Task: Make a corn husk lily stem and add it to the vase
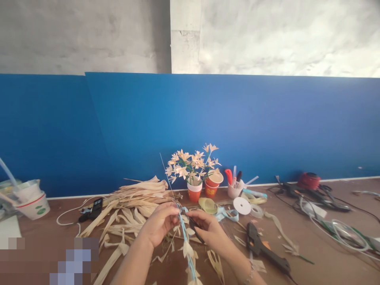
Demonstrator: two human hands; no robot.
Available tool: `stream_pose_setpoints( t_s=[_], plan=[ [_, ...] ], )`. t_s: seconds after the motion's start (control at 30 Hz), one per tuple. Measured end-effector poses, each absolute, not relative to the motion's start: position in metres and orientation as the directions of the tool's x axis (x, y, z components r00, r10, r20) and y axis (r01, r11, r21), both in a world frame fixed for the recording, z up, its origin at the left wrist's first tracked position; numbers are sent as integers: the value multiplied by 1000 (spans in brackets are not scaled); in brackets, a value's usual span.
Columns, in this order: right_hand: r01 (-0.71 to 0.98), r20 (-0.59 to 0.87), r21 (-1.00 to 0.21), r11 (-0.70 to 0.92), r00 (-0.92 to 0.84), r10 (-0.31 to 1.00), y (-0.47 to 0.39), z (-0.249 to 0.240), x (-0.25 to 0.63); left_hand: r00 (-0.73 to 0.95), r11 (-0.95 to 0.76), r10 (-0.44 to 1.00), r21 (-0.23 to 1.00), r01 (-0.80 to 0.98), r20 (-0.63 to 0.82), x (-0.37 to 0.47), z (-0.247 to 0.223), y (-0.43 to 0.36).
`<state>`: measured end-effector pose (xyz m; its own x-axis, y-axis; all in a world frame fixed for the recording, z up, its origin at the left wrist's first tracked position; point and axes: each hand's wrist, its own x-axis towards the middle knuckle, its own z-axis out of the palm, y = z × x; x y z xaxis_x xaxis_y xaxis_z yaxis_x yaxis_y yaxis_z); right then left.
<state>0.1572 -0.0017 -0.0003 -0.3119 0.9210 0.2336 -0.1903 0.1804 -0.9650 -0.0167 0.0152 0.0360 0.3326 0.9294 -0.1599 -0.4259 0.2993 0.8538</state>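
My left hand (162, 223) pinches the upper part of a thin stem (183, 227) wrapped in light blue tape. Pale husk leaves sit along this stem, which runs down toward me, and a bare wire (166, 170) sticks up beyond my fingers. Close beside it, my right hand (209, 229) is closed around a dark-handled tool (196, 231); its tip is at the stem by my left fingertips, and its exact kind is hard to make out. Pale dried husks (139, 198) are heaped behind and left of my left hand.
Pale husk flowers (190, 162) stand in red paper cups (194, 194) near the blue partition (208, 114). A black glue gun (264, 249), a white spool (241, 206) and a white cup of tools (234, 192) lie to the right. Cables (338, 233) spread further right.
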Motion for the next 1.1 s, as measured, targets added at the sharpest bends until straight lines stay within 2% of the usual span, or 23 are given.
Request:
stream_pose_setpoints(
  t_s=[0.1, 0.5, 0.87, 0.97, 1.1],
  plan=[
    [-201, 245, -961, 190, -295, 923, -1, -1, 157, 342, 309, 925, 854, -419, -166, -17, 36, 15],
    [-251, 140, -966, 59, -318, 938, -2, 2, 157, 332, 305, 929, 850, -429, -166, -15, 39, 14],
    [-160, 129, -984, 82, -308, 943, -5, 16, 162, 326, 316, 927, 851, -421, -183, -12, 37, 14],
    [-54, 115, -993, 104, -263, 958, -2, 16, 172, 281, 319, 935, 863, -392, -218, -12, 37, 14],
    [339, 74, -933, 117, -138, 988, 1, 7, 190, 164, 301, 949, 930, -211, -270, -15, 38, 15]
  ],
)
